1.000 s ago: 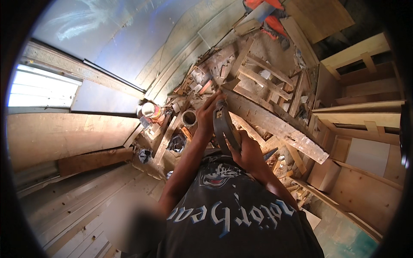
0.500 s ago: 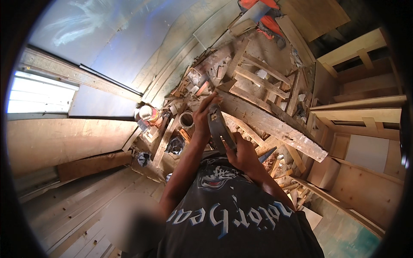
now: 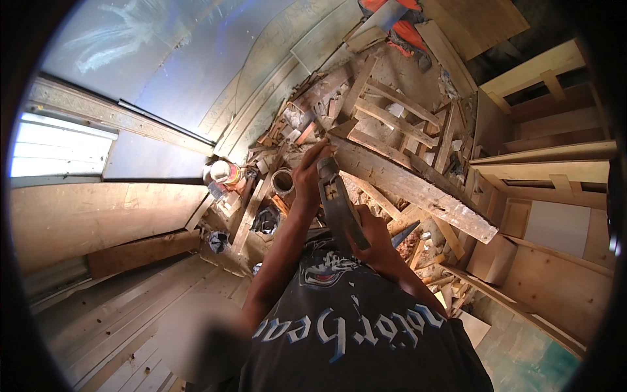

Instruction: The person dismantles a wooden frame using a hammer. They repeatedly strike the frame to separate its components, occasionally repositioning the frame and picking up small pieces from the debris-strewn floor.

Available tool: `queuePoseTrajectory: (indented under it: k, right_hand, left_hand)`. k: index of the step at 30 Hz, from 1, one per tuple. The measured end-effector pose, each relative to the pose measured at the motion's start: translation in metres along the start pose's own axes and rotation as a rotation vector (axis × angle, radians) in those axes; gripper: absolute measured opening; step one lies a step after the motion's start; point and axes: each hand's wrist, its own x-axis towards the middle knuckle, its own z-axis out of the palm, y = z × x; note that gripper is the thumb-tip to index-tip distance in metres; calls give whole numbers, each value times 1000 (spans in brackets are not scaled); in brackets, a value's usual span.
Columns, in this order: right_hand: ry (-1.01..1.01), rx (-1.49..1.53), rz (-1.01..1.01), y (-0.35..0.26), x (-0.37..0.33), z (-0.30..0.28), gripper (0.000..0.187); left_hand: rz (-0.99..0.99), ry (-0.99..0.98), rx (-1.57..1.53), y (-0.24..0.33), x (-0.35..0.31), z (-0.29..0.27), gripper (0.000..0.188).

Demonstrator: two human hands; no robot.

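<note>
The right hand [image 3: 375, 238] is clenched around the handle of a hammer [image 3: 339, 202], whose grey head points up and away from the person, close to the left hand's fingertips. The left hand [image 3: 310, 173] reaches forward with its fingers pinched together at the near end of a long rough wooden plank [image 3: 411, 186]; whatever small thing it may be pinching is too small to make out. The plank runs slantwise from the left hand down toward the right, lying on top of a heap of wood offcuts [image 3: 392, 117]. The hammer's head sits just beside the plank's end, between the two hands.

Left of the left forearm, a small round tin [image 3: 282, 181] stands open among the scraps; its contents cannot be told. Further left stands a white tub with an orange band [image 3: 224, 173]. Pale wooden frames [image 3: 542, 157] stand along the right side.
</note>
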Motion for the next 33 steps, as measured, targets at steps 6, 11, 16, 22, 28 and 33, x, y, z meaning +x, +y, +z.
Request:
queuePoseTrajectory:
  k: [6, 11, 16, 22, 28, 33]
  right_hand:
    - [165, 47, -50, 10, 13, 15, 39]
    - [50, 1, -38, 10, 3, 8, 38]
    - [77, -12, 115, 2, 17, 10, 37]
    - [52, -74, 47, 0, 8, 7, 35]
    - [47, -42, 149, 2, 11, 8, 37]
    - [-47, -25, 117, -11, -6, -2, 36]
  left_hand:
    - [41, 1, -73, -3, 0, -3, 30]
    - [16, -13, 10, -4, -1, 0, 31]
    - [52, 12, -67, 2, 7, -5, 31]
    - [94, -22, -20, 0, 5, -7, 33]
    - [80, -27, -91, -3, 3, -10, 37]
    - [-34, -124, -316, 0, 8, -23, 32]
